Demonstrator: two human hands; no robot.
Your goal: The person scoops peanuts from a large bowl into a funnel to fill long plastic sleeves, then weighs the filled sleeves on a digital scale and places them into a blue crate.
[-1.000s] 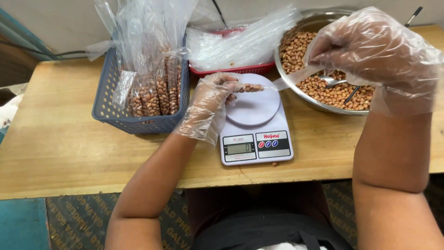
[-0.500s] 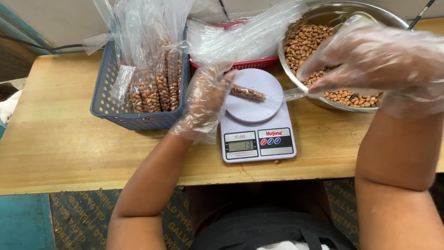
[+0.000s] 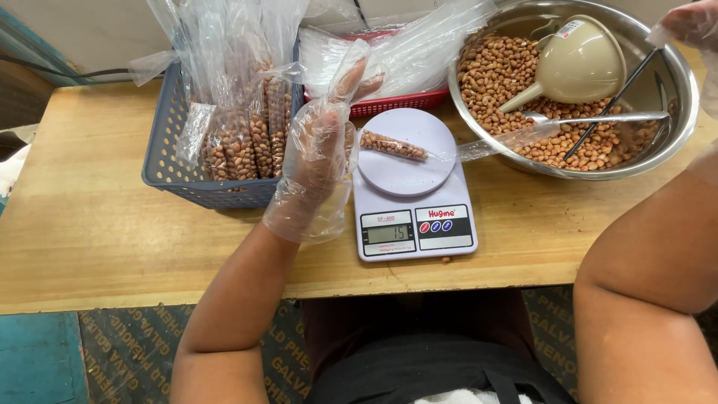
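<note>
A narrow clear packet of peanuts [image 3: 394, 145] lies on the round platform of a white digital kitchen scale [image 3: 413, 221]; its empty plastic tail trails right toward the bowl. My left hand [image 3: 318, 146], in a loose clear plastic glove, hovers just left of the platform with fingers spread, holding nothing. My right hand [image 3: 692, 26], also gloved, is raised at the top right corner, mostly out of frame. A steel bowl [image 3: 677, 142] of peanuts holds a beige funnel [image 3: 580, 63], a spoon [image 3: 598, 118] and a thin dark rod.
A blue-grey plastic basket [image 3: 176, 176] at the left holds several filled peanut packets standing upright. A red tray [image 3: 400, 101] with empty clear bags sits behind the scale. All of it rests on a wooden table [image 3: 90, 224]; one loose peanut lies by the scale's front edge.
Both hands let go of the packet, which now lies alone on the scale. My left hand opened and drew left; my right hand rose to the top right, uncovering the funnel and spoon.
</note>
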